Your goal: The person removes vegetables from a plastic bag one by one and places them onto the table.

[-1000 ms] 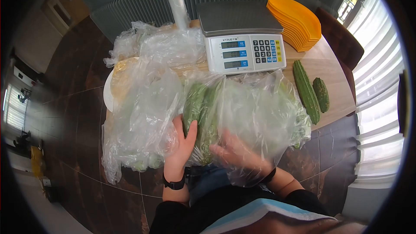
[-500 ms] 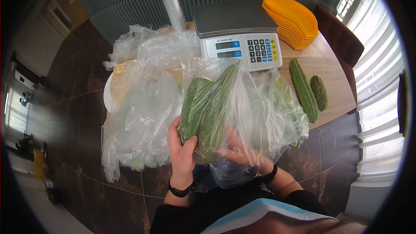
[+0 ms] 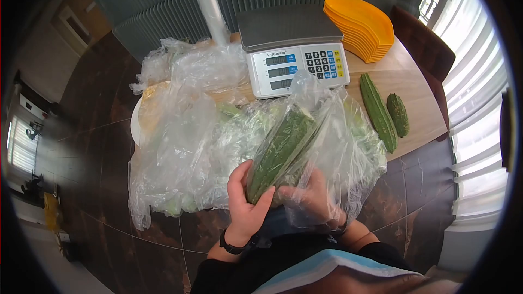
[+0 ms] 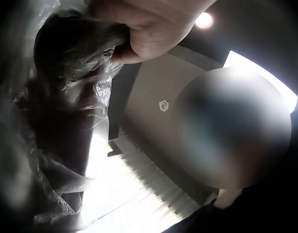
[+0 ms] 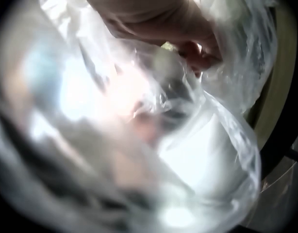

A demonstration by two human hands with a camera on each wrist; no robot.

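Two green ridged luffas slant up to the right inside a clear plastic bag in the head view, held over other bagged greens. My left hand grips their lower end, thumb in front, fingers behind. The left wrist view shows that hand beside dark, wrinkled plastic. My right hand, seen through the film, holds the luffas' lower right side; part of its grip is hidden behind them. In the right wrist view its fingers are curled amid blurred plastic.
Bagged vegetables cover the table's front. Behind them stand a white scale, an upright roll of plastic bags and stacked yellow trays. A long loose luffa and a short one lie at the right.
Both hands have lifted the luffas off the pile, moved them slightly right and tilted their tops rightward. The right hand has stayed under the film, close against them.
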